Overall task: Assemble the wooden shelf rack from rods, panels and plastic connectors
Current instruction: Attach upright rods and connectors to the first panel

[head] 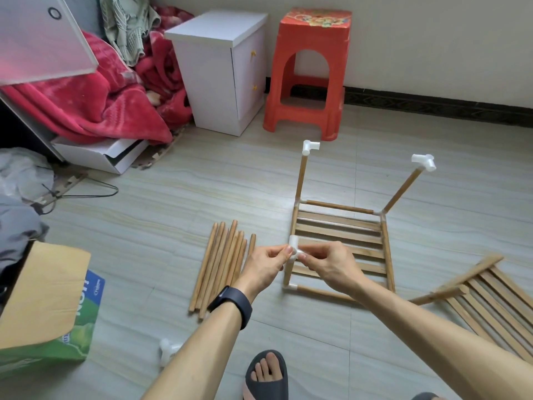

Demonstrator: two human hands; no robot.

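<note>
Both hands meet over the near-left corner of the half-built wooden shelf rack (pixel 340 220) — a slatted panel lying flat on the pale tiled floor (pixel 173 220), framed by rods with white joints at its corners. The left hand (pixel 264 267) pinches a white plastic connector (pixel 294 245) from the left between thumb and forefinger. The right hand (pixel 331 262) pinches the connector's other arm with curled fingers (pixel 315 252). The connector sits on top of a short upright wooden rod (pixel 288 272) that rises from that corner. At the two far corners, taller upright rods each carry a white elbow joint (pixel 311 147). A bundle of loose wooden rods (pixel 223 267) lies on the floor just left of the rack, and a second slatted wooden panel (pixel 487 295) lies toward the floor's right edge. A spare white joint (pixel 167 349) lies beside the left forearm — partly hidden.
</note>
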